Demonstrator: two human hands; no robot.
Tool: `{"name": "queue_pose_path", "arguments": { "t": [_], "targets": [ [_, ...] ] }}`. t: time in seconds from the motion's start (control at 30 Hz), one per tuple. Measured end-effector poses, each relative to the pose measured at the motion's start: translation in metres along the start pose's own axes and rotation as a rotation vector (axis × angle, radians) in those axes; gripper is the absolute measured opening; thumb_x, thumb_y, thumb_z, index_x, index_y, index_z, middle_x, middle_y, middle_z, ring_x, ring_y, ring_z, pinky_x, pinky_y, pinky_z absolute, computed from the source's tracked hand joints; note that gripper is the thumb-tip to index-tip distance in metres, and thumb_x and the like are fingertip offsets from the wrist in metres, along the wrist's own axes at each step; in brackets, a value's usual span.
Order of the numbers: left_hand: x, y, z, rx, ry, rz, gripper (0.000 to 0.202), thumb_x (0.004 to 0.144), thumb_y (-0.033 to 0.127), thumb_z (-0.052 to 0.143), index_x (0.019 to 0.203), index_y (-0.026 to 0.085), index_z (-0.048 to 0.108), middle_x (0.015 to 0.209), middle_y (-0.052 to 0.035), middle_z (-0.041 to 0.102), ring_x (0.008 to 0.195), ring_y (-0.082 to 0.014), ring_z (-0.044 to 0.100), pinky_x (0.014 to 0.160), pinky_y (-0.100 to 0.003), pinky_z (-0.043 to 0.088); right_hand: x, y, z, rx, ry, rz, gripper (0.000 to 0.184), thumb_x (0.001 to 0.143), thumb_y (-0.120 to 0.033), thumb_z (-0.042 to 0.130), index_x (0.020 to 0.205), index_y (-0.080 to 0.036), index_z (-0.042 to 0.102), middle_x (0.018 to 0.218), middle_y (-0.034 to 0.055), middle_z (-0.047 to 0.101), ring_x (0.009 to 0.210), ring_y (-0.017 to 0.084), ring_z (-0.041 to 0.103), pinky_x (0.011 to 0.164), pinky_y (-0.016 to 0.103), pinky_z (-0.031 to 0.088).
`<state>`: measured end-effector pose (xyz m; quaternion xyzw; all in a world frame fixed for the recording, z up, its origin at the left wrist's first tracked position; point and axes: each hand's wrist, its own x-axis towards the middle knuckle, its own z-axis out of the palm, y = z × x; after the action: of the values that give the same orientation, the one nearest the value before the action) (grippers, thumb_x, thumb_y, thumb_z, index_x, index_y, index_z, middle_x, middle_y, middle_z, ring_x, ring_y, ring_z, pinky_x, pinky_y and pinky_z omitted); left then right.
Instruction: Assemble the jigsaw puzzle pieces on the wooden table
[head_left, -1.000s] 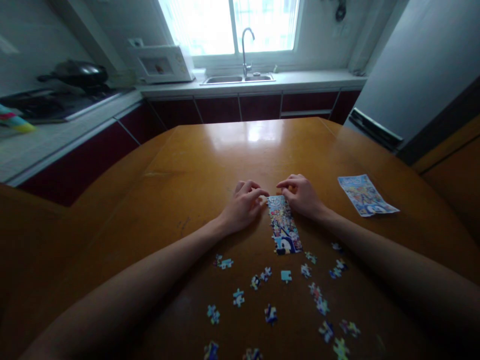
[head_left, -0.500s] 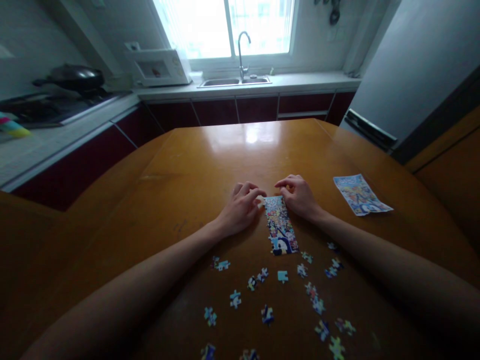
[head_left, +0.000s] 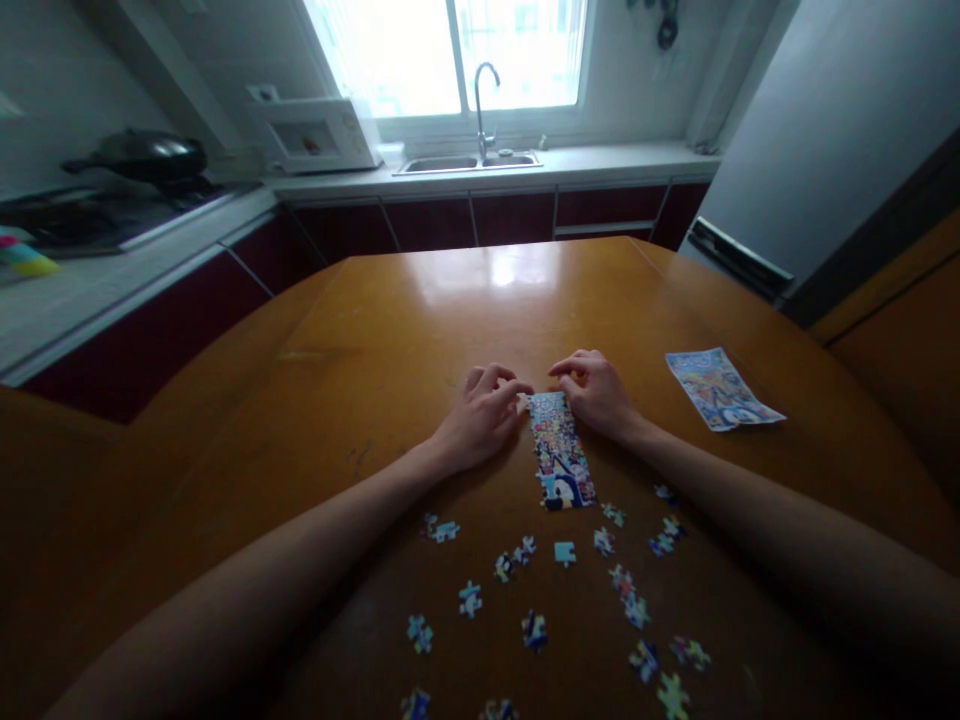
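Observation:
A partly joined jigsaw puzzle point(head_left: 561, 450), a narrow upright strip with a colourful picture, lies flat on the wooden table. At its upper left edge, my left hand point(head_left: 480, 420) is closed, with thumb and fingertips on a pale puzzle piece point(head_left: 523, 403) that is partly hidden by the fingers. My right hand point(head_left: 596, 393) rests at the strip's upper right edge, its index finger and thumb slightly apart and nothing visible between them. Several loose puzzle pieces point(head_left: 565, 553) are scattered below the strip, between my forearms.
A creased picture sheet point(head_left: 721, 390) lies on the table point(head_left: 390, 330) to the right. Beyond the table are a counter with a sink point(head_left: 442, 165), a white microwave point(head_left: 319, 135) and a dark pan point(head_left: 154, 155) on the stove. A fridge point(head_left: 817, 130) stands at the right.

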<state>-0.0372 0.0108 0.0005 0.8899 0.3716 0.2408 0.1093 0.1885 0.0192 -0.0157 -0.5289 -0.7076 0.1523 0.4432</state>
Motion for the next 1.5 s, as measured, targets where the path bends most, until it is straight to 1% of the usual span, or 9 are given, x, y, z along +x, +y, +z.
{"name": "queue_pose_path", "arguments": {
  "t": [0.13, 0.37, 0.53, 0.73, 0.9, 1.03, 1.17, 1.33, 1.5],
  "targets": [
    [0.0, 0.001, -0.001, -0.026, 0.021, -0.013, 0.035, 0.092, 0.008, 0.052, 0.119, 0.027, 0.064, 0.115, -0.0065, 0.053, 0.106, -0.0235, 0.045, 0.1, -0.045, 0.045, 0.0, -0.002, -0.001, 0.003, -0.001, -0.002, 0.02, 0.08, -0.013, 0.058, 0.08, -0.023, 0.075, 0.082, 0.0051, 0.07, 0.089, 0.024, 0.059, 0.082, 0.041, 0.046],
    [-0.002, -0.001, 0.0, 0.022, -0.036, 0.063, 0.03, 0.093, 0.015, 0.058, 0.116, 0.031, 0.068, 0.119, -0.0061, 0.052, 0.108, -0.0249, 0.044, 0.102, -0.047, 0.044, 0.0, -0.001, -0.001, 0.005, -0.004, 0.002, 0.019, 0.08, -0.013, 0.059, 0.08, -0.023, 0.075, 0.082, 0.0048, 0.07, 0.089, 0.024, 0.059, 0.082, 0.041, 0.046],
    [-0.001, 0.0, 0.001, -0.035, 0.042, -0.017, 0.038, 0.093, 0.01, 0.052, 0.126, 0.027, 0.06, 0.116, -0.0067, 0.054, 0.11, -0.0243, 0.045, 0.103, -0.045, 0.044, -0.001, -0.001, -0.001, 0.004, -0.009, -0.007, 0.019, 0.081, -0.014, 0.059, 0.081, -0.023, 0.075, 0.083, 0.0051, 0.07, 0.091, 0.025, 0.059, 0.083, 0.041, 0.046],
    [0.002, 0.001, -0.001, -0.075, 0.09, -0.067, 0.033, 0.091, 0.01, 0.052, 0.12, 0.023, 0.059, 0.112, -0.0055, 0.057, 0.109, -0.0245, 0.047, 0.102, -0.044, 0.043, -0.002, -0.004, -0.003, -0.021, 0.003, -0.055, 0.019, 0.081, -0.013, 0.059, 0.084, -0.023, 0.075, 0.084, 0.0052, 0.07, 0.089, 0.025, 0.059, 0.081, 0.041, 0.045],
    [0.003, -0.001, -0.001, -0.091, 0.098, -0.07, 0.03, 0.09, 0.01, 0.054, 0.116, 0.023, 0.06, 0.11, -0.0054, 0.059, 0.107, -0.0244, 0.049, 0.101, -0.043, 0.043, -0.003, -0.01, -0.008, -0.056, 0.02, -0.136, 0.018, 0.085, -0.015, 0.059, 0.092, -0.022, 0.074, 0.086, 0.0053, 0.069, 0.09, 0.024, 0.058, 0.084, 0.041, 0.045],
    [0.003, -0.002, -0.001, -0.096, 0.123, -0.065, 0.034, 0.089, 0.009, 0.053, 0.119, 0.023, 0.059, 0.11, -0.0053, 0.061, 0.107, -0.0243, 0.051, 0.1, -0.043, 0.043, 0.002, -0.015, -0.014, -0.105, 0.025, -0.178, 0.015, 0.087, -0.019, 0.061, 0.093, -0.024, 0.074, 0.088, 0.0047, 0.069, 0.094, 0.025, 0.058, 0.088, 0.043, 0.043],
    [0.003, -0.003, 0.0, -0.096, 0.132, -0.084, 0.035, 0.087, 0.008, 0.053, 0.119, 0.022, 0.059, 0.11, -0.005, 0.061, 0.107, -0.024, 0.051, 0.101, -0.042, 0.043, 0.002, -0.03, -0.03, -0.115, -0.06, -0.15, 0.013, 0.085, -0.024, 0.067, 0.094, -0.025, 0.075, 0.095, 0.0064, 0.069, 0.099, 0.027, 0.057, 0.091, 0.045, 0.043],
    [0.003, -0.003, 0.001, -0.104, 0.154, -0.083, 0.034, 0.087, 0.007, 0.052, 0.117, 0.021, 0.059, 0.11, -0.0053, 0.062, 0.109, -0.0243, 0.051, 0.101, -0.042, 0.043, -0.032, -0.057, -0.057, -0.1, -0.265, -0.217, 0.025, 0.083, -0.026, 0.07, 0.107, -0.03, 0.073, 0.103, 0.0055, 0.068, 0.101, 0.028, 0.057, 0.089, 0.045, 0.045],
    [0.004, -0.005, 0.003, -0.103, 0.153, -0.077, 0.034, 0.086, 0.007, 0.053, 0.116, 0.022, 0.059, 0.11, -0.0053, 0.062, 0.109, -0.0248, 0.051, 0.1, -0.044, 0.043, -0.079, -0.067, -0.07, -0.158, -0.347, -0.245, 0.037, 0.083, -0.022, 0.067, 0.119, -0.033, 0.069, 0.109, 0.005, 0.069, 0.104, 0.029, 0.057, 0.09, 0.047, 0.044]
  ]
}}
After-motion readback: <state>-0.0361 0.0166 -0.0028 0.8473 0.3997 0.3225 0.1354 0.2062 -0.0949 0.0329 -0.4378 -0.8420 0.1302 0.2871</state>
